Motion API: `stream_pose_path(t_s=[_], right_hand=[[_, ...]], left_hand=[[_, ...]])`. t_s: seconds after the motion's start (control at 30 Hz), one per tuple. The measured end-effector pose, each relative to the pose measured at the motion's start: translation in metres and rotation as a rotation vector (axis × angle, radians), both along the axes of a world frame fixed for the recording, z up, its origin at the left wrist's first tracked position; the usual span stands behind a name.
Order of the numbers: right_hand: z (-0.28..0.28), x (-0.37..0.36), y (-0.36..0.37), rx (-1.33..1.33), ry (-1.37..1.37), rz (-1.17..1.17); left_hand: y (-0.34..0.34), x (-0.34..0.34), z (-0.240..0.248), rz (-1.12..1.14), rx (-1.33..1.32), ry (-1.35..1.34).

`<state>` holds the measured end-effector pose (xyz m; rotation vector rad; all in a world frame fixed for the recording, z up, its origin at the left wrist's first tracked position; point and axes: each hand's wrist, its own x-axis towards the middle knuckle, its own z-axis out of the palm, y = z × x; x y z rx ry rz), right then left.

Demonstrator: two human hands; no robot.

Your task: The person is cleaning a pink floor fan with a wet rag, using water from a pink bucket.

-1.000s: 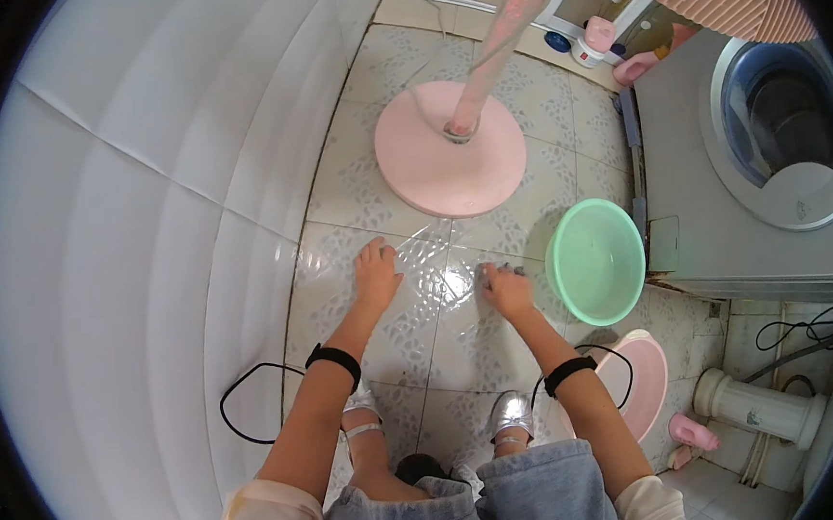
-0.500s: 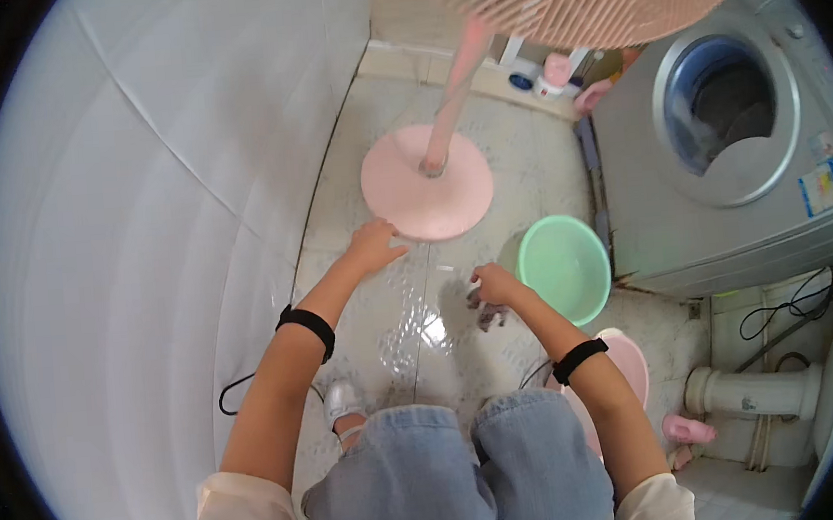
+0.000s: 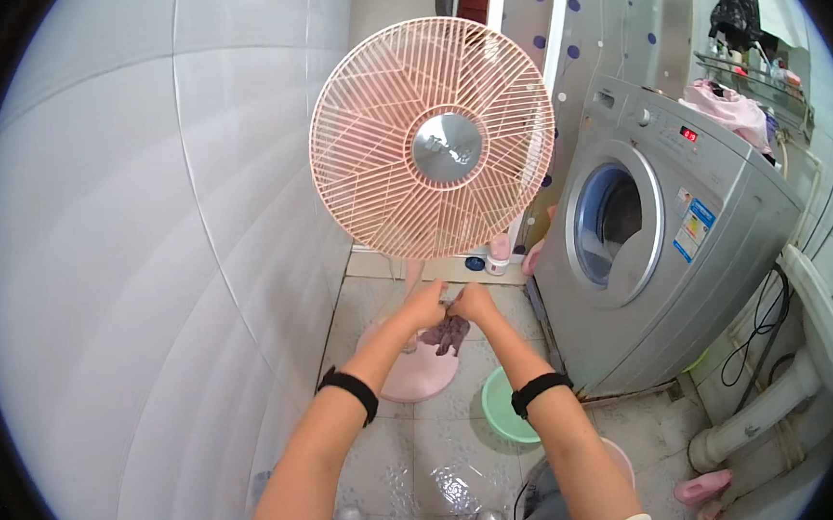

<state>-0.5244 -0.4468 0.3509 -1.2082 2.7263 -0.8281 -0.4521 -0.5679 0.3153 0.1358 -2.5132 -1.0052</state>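
Observation:
Both hands are raised in front of the pink standing fan (image 3: 343, 169), just under the lower edge of its round grille. A crumpled, dark grey cloth (image 3: 450, 336) hangs from my right hand (image 3: 474, 301), whose fingers are closed on its top. Right beside it, my left hand (image 3: 426, 305) is closed at the same bunched end of the cloth; its fingertips are partly hidden. Behind my hands and the cloth, the fan's pink round base (image 3: 423, 377) stands on the tiles.
A light green basin (image 3: 507, 418) stands on the wet tiled floor (image 3: 451, 470) by my right forearm, with a pink basin (image 3: 620, 460) nearer me. A grey washing machine (image 3: 670, 291) stands at the right. The white tiled wall (image 3: 136, 260) rises at the left.
My view has tilted up, bringing the whole fan grille into sight. My right hand has lifted the cloth from low over the floor, and my left hand has come over to it and closed.

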Motion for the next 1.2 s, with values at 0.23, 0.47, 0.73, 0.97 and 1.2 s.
stream_pose_path(t_s=[0.23,0.47,0.73,0.97,1.2], right_hand=[[0.008,0.006,0.007,-0.62,-0.873,-0.027],[-0.002,-0.044,0.023,-1.361,-1.423,-0.057],[0.028,-0.078,0.046,-1.595,-0.861,-0.29],[-0.007,-0.065,0.066,-1.096,-0.768,-0.194],[-0.006,-0.028,0.023,-0.47,-1.16,0.306]], left_hand=[[0.008,0.021,-0.01,-0.221,0.174,-0.439],[0.019,0.018,0.017,-0.071,0.676,-0.384],[-0.032,0.03,-0.004,0.224,0.761,-0.302],[-0.031,0.036,-0.001,0.264,0.676,-0.355],[-0.012,0.013,-0.007,-0.018,0.764,-0.25]])
